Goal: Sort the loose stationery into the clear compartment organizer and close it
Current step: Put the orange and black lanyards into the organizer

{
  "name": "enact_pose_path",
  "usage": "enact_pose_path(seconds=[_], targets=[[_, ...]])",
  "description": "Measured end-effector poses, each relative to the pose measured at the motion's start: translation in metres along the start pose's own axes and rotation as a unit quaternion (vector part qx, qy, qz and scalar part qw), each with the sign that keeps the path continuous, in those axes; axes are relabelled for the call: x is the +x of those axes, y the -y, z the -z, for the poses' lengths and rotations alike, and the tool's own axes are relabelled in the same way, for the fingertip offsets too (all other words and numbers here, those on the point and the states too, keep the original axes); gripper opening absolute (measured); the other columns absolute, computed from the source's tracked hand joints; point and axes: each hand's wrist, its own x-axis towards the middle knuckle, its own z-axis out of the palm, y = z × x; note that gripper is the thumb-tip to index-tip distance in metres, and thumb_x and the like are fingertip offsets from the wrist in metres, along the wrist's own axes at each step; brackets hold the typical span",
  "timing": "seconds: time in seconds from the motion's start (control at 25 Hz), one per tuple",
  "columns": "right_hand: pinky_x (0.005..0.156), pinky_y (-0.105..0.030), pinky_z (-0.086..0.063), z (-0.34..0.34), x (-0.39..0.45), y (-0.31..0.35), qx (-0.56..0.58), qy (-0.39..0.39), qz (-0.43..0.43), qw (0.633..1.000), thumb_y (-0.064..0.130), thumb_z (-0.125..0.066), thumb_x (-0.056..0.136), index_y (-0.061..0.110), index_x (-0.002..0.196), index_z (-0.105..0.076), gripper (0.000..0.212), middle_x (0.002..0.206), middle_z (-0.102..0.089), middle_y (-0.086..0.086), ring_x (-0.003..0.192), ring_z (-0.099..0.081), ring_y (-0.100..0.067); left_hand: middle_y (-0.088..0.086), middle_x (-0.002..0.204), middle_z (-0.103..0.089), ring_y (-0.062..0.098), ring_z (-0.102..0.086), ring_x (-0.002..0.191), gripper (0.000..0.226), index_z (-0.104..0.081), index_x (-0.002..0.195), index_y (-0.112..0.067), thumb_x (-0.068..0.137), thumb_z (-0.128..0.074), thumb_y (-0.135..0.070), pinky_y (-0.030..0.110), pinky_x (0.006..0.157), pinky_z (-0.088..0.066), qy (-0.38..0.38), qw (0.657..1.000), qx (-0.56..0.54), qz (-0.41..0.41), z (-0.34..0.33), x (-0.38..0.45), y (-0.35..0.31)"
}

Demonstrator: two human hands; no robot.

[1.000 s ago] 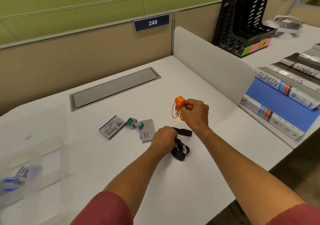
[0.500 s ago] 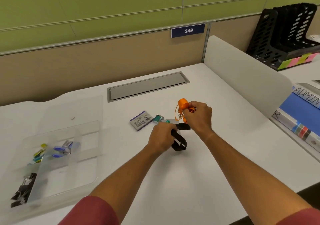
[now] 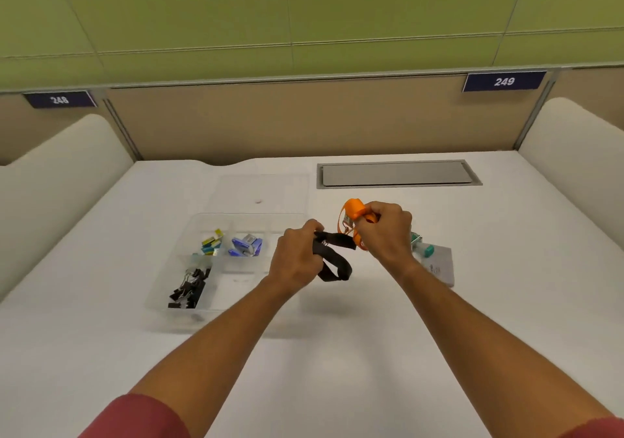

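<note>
Partition plates (image 3: 504,81) "248", "249" behind desk (image 3: 337,370)

An office cubicle: white desk (image 3: 337,370) walled by tan partition panels (image 3: 287,120) under green ones, numbered plates 248 (image 3: 59,100) and 249 (image 3: 504,81), cable hatch (image 3: 398,174) along the desk's far edge.
</note>
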Motion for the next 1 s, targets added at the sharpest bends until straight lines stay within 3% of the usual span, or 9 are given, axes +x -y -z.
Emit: enact_pose_path(seconds=[0.08, 0.24, 0.48, 0.84, 1.0], targets=[[0.067, -0.026, -0.049, -0.022, -0.004, 0.022, 0.009, 0.019, 0.012, 1.000, 0.030, -0.071, 0.081, 0.013, 0.091, -0.075, 0.021, 0.082, -0.071, -0.001, 0.070, -0.057, -0.010, 0.011, 0.103, -0.070, 0.026, -0.064, 0.095, 0.045, -0.063, 0.114, -0.013, 0.072, -0.071, 0.003, 0.036, 0.087, -0.055, -0.026, 0.999, 0.001, 0.021, 0.028, -0.003, 0.022], [0.065, -0.025, -0.047, -0.060, -0.015, 0.056, 0.016, 0.053, 0.032, 0.998, 0.034, -0.070, 0.082, 0.013, 0.088, -0.074, 0.022, 0.073, -0.063, 0.005, 0.068, -0.057, -0.011, 0.008, 0.092, -0.071, 0.023, -0.064, 0.085, 0.043, -0.069, 0.104, -0.014, 0.067, -0.066, 0.007, 0.031, 0.077, -0.054, -0.074, 0.996, 0.001, 0.042, 0.075, -0.011, 0.063], [0.067, -0.025, -0.048, -0.101, -0.032, 0.088, 0.019, 0.083, 0.033, 0.996, 0.034, -0.070, 0.083, 0.012, 0.090, -0.074, 0.023, 0.074, -0.062, 0.006, 0.069, -0.059, -0.011, 0.007, 0.090, -0.070, 0.023, -0.062, 0.082, 0.040, -0.068, 0.102, -0.015, 0.067, -0.068, 0.005, 0.032, 0.075, -0.054, -0.072, 0.995, 0.010, 0.068, 0.113, -0.018, 0.111], [0.067, -0.026, -0.050, -0.133, -0.059, 0.100, -0.012, 0.083, 0.009, 0.996, 0.031, -0.069, 0.084, 0.009, 0.089, -0.074, 0.023, 0.081, -0.071, -0.005, 0.067, -0.056, -0.010, 0.009, 0.100, -0.067, 0.026, -0.062, 0.091, 0.032, -0.065, 0.106, -0.015, 0.077, -0.062, -0.003, 0.026, 0.066, -0.040, 0.045, 0.989, 0.140, 0.018, 0.090, -0.021, 0.154], [0.070, -0.023, -0.046, -0.139, -0.070, 0.099, -0.045, 0.100, -0.007, 0.994, 0.033, -0.068, 0.086, 0.009, 0.095, -0.074, 0.026, 0.089, -0.072, -0.008, 0.071, -0.057, -0.011, 0.011, 0.104, -0.063, 0.027, -0.061, 0.093, 0.028, -0.060, 0.108, -0.013, 0.081, -0.060, -0.006, 0.031, 0.071, -0.049, 0.102, 0.972, 0.211, -0.021, 0.075, -0.019, 0.160]])
